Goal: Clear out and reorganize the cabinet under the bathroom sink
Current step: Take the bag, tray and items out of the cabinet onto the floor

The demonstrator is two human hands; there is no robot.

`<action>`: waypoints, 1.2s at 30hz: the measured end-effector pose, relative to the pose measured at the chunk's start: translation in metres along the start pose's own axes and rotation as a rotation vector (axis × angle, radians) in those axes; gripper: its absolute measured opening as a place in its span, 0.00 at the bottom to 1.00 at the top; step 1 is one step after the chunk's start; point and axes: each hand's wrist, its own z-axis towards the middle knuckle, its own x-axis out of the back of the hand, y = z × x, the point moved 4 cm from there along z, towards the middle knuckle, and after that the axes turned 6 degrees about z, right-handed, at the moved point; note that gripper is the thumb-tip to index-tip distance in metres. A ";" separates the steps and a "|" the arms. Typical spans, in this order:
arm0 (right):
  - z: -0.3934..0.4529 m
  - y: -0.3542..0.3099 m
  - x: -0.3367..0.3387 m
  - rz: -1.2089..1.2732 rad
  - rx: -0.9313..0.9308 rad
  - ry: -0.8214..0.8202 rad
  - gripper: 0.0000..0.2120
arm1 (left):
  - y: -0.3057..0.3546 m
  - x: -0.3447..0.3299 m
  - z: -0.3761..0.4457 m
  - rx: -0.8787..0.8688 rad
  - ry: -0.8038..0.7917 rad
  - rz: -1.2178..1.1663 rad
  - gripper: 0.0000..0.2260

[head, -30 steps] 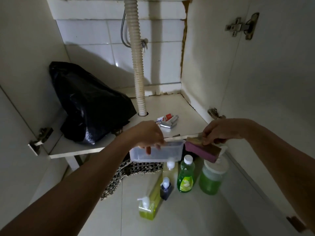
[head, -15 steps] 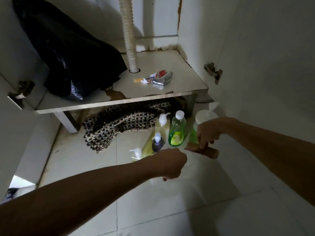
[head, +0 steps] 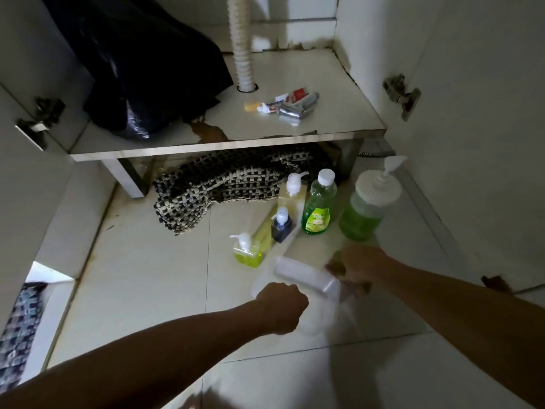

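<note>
Clear plastic box (head: 306, 278) now in view, left-hand (head: 281, 308) fingers gripping it, right (head: 358, 268) unclear.

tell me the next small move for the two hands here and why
Probably set the clear plastic container down on the bare floor tile in front of the soap bottles. The left hand holds it low, blurred mid-motion, beside the right hand, already clear of the cabinet shelf.
</note>
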 end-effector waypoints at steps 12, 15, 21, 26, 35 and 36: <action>-0.002 -0.055 0.102 0.195 0.181 -0.115 0.08 | -0.082 0.110 0.003 -0.061 0.097 -0.199 0.16; -0.015 -0.061 0.164 0.322 0.322 0.043 0.08 | -0.156 0.178 -0.002 0.112 0.462 -0.391 0.09; 0.020 -0.043 0.259 0.344 0.282 0.586 0.05 | -0.256 0.218 0.032 0.460 0.781 -0.378 0.12; 0.093 -0.031 0.294 0.231 0.008 0.715 0.14 | -0.284 0.247 0.095 0.459 0.708 -0.195 0.20; 0.146 -0.042 0.296 0.151 0.082 0.732 0.16 | -0.313 0.262 0.157 0.481 0.499 -0.205 0.14; 0.146 -0.042 0.296 0.149 0.094 0.735 0.17 | -0.315 0.263 0.159 0.473 0.495 -0.218 0.15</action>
